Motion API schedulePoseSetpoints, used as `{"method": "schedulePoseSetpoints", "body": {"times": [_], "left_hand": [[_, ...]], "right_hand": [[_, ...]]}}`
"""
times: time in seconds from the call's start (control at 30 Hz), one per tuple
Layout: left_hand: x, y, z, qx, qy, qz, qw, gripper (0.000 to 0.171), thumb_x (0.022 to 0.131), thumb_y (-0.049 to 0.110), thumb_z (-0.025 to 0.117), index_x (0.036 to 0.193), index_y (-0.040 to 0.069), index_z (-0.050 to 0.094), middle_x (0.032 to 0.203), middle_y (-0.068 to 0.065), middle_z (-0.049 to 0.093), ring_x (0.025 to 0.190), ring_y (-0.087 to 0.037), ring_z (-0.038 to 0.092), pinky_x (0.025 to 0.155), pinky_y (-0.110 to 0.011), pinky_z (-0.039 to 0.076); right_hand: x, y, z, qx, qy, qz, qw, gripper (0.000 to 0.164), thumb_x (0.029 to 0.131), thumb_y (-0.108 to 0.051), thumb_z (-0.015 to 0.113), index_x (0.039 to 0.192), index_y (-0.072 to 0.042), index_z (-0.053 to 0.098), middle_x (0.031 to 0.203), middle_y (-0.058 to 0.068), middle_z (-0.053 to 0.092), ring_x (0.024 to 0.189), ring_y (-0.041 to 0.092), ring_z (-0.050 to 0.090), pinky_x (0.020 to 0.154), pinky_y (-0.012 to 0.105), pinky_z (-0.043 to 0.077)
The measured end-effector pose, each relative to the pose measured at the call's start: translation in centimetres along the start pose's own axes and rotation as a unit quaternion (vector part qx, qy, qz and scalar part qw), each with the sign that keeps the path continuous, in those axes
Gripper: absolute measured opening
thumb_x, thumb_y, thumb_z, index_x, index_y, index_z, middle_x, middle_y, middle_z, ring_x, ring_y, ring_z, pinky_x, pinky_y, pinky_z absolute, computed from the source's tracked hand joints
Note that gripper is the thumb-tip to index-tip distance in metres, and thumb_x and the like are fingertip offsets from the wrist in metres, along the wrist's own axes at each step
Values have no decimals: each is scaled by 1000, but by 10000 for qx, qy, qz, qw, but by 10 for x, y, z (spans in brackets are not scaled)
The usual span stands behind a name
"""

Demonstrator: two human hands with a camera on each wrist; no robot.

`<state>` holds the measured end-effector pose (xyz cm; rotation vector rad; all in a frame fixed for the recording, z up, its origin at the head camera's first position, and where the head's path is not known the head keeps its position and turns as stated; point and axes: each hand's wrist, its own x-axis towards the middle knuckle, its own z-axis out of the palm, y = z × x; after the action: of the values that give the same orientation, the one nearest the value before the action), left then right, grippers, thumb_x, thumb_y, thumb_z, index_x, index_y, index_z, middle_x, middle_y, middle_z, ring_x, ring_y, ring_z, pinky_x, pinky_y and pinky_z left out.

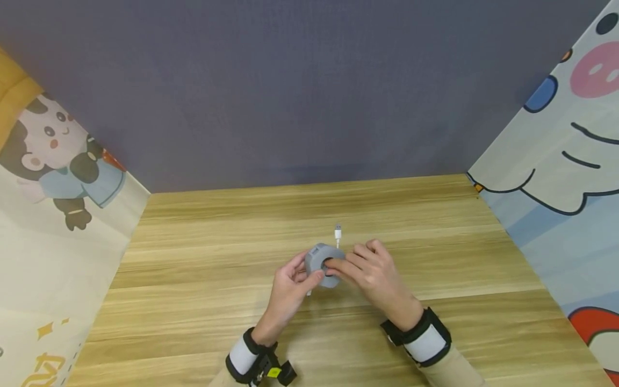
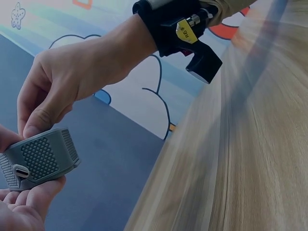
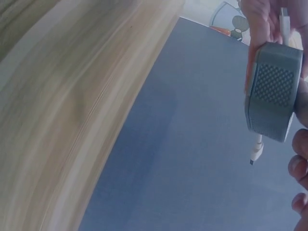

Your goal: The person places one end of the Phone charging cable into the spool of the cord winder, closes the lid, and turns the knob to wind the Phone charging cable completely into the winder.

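A grey, many-sided cable winder [image 1: 313, 263] with a round hole in its face is held up over the table. My left hand [image 1: 286, 293] grips it, thumb on the near face and fingers behind. The index finger and thumb of my right hand [image 1: 376, 277] reach to the hole, the fingertip hidden inside; its other fingers are curled. A white USB plug [image 1: 338, 232] sticks out on a short cable at the far side. In the right wrist view, white cable ends [image 3: 256, 151] show on opposite sides of the winder. Raised dots cover its side panels [image 2: 41, 156].
Beneath the hands lies a wood-grain table [image 1: 203, 252]. A grey-blue panel [image 1: 300, 97] rises at its back edge. Walls with cartoon prints [image 1: 63, 156] flank it left and right. Both wrists wear black-and-white straps [image 1: 425, 341].
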<state>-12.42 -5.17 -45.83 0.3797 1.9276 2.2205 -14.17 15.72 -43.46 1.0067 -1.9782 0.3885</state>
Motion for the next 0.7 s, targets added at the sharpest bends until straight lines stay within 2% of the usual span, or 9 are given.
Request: {"method": "schedulePoseSetpoints", "body": {"times": [0.3, 0.5, 0.7], "left_hand": [[0, 0, 0, -144, 72, 142, 9998, 57, 96, 1, 65, 147, -12, 45, 135, -33, 61, 111, -25, 72, 92, -31, 60], [0, 1, 1, -182, 82, 245, 9995, 55, 97, 2, 64, 146, -13, 45, 135, -34, 61, 109, -18, 73, 93, -31, 60], [0, 1, 2, -226, 197, 129, 9995, 56, 97, 5, 65, 147, -10, 45, 138, -30, 60, 109, -15, 72, 94, -31, 59]], "right_hand": [[2, -5, 4, -140, 146, 146, 9997, 31, 102, -36, 61, 94, -13, 81, 66, -5, 67, 60, 13, 49, 63, 32, 37], [3, -8, 6, -340, 195, 108, 9992, 32, 104, -35, 60, 95, -12, 80, 72, -4, 72, 59, 13, 51, 63, 32, 37], [4, -10, 8, -452, 272, 163, 9985, 33, 104, -35, 61, 94, -9, 79, 74, -2, 74, 58, 14, 54, 62, 32, 38]]}}
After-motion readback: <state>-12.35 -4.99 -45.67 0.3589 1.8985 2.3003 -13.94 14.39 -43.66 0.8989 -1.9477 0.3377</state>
